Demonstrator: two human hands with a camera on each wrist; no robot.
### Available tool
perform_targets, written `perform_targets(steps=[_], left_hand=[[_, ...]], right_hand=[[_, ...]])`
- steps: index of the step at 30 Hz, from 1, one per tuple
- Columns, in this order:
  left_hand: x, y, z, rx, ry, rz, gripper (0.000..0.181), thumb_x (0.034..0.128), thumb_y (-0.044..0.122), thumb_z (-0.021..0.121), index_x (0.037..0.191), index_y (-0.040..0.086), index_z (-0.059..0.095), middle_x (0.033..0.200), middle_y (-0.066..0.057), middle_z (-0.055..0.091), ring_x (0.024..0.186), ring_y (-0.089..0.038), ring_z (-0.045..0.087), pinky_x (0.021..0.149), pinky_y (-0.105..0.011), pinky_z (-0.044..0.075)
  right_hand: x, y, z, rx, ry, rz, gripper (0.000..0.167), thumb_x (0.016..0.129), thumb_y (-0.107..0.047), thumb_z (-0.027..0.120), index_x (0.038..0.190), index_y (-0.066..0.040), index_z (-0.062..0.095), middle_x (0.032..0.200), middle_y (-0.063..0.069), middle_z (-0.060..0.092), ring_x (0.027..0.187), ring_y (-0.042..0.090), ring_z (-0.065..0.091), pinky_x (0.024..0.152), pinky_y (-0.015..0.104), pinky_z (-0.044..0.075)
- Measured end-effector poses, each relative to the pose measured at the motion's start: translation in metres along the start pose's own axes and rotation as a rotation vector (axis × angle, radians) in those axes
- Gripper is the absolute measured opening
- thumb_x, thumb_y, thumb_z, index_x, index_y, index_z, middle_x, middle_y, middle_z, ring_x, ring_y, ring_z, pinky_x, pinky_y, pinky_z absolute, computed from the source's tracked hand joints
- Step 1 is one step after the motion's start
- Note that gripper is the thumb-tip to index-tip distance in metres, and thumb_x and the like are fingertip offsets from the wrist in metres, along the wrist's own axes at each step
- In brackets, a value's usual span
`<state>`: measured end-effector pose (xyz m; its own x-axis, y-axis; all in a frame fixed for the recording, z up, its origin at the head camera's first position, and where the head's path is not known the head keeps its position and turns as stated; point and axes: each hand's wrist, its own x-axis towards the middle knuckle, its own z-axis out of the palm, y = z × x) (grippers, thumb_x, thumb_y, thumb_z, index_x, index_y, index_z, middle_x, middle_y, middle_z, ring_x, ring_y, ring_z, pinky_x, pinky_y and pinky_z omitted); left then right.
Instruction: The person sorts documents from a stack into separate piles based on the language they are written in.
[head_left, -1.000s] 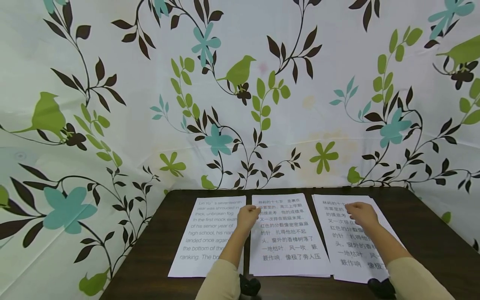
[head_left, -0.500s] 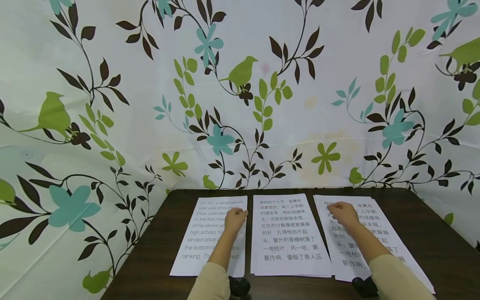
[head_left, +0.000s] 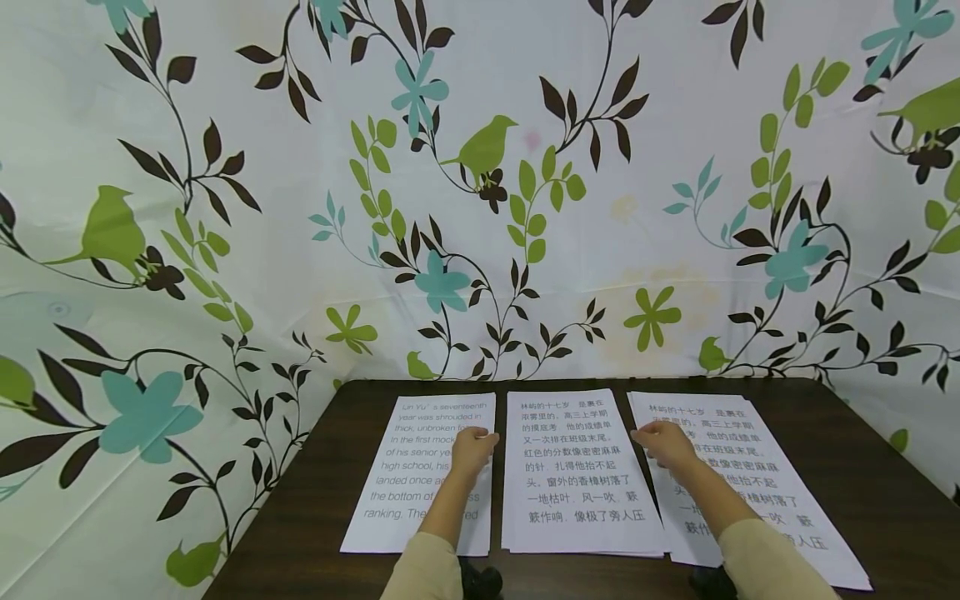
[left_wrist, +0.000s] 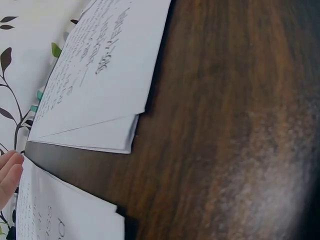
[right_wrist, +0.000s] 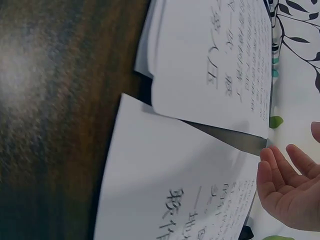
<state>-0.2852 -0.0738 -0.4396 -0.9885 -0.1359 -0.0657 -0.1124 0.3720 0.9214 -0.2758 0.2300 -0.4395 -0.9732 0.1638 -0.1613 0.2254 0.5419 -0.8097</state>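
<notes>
Over the right edge of the English-printed sheet (head_left: 397, 483) on the left, my left hand (head_left: 471, 454) hovers with loosely bent fingers and holds nothing visible. Its fingertips (left_wrist: 10, 172) show at the left edge of the left wrist view, by the gap between papers. My right hand (head_left: 666, 447) is at the left edge of the right-hand Chinese-printed stack (head_left: 780, 492). In the right wrist view the fingers (right_wrist: 280, 170) curve loosely, with no paper between them. Between both hands lies the middle Chinese-printed stack (head_left: 573, 475), its sheets slightly uneven at the lower corner.
A dark wooden table (head_left: 300, 500) carries the three papers side by side, narrow gaps between them. Behind its far edge hangs a white cloth (head_left: 585, 325) patterned with leaves, birds and flowers. Small black objects (head_left: 483, 581) sit near the wrists.
My left hand has shifted left from the gap onto the left sheet. My right hand has moved left across the right stack to its left edge. The papers lie as before.
</notes>
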Motion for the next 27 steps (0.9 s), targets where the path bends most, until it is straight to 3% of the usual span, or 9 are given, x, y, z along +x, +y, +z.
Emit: perform_targets(steps=[5, 14, 27], left_hand=[[-0.002, -0.003, 0.002, 0.009, -0.020, 0.002, 0.041, 0.0777, 0.017, 0.058, 0.106, -0.011, 0.051, 0.081, -0.013, 0.058, 0.075, -0.025, 0.057, 0.064, -0.034, 0.048], [-0.006, -0.005, 0.006, 0.014, -0.042, 0.003, 0.040, 0.0755, 0.015, 0.059, 0.103, -0.013, 0.051, 0.077, -0.013, 0.057, 0.074, -0.026, 0.057, 0.063, -0.033, 0.048], [-0.007, -0.009, 0.010, 0.009, -0.079, 0.033, 0.036, 0.0755, 0.012, 0.060, 0.100, -0.013, 0.052, 0.074, -0.012, 0.058, 0.068, -0.024, 0.058, 0.059, -0.032, 0.048]], right_hand=[[-0.020, -0.012, 0.002, -0.006, -0.018, 0.004, 0.044, 0.084, -0.025, 0.050, 0.107, 0.012, 0.046, 0.097, 0.024, 0.051, 0.086, 0.034, 0.051, 0.069, 0.040, 0.045], [-0.022, -0.007, 0.008, 0.015, -0.043, 0.005, 0.043, 0.082, -0.023, 0.053, 0.104, 0.013, 0.046, 0.089, 0.020, 0.051, 0.078, 0.028, 0.050, 0.061, 0.034, 0.044], [-0.020, -0.006, 0.015, 0.051, -0.031, 0.007, 0.045, 0.083, -0.023, 0.054, 0.108, 0.013, 0.045, 0.094, 0.021, 0.053, 0.076, 0.026, 0.054, 0.056, 0.030, 0.043]])
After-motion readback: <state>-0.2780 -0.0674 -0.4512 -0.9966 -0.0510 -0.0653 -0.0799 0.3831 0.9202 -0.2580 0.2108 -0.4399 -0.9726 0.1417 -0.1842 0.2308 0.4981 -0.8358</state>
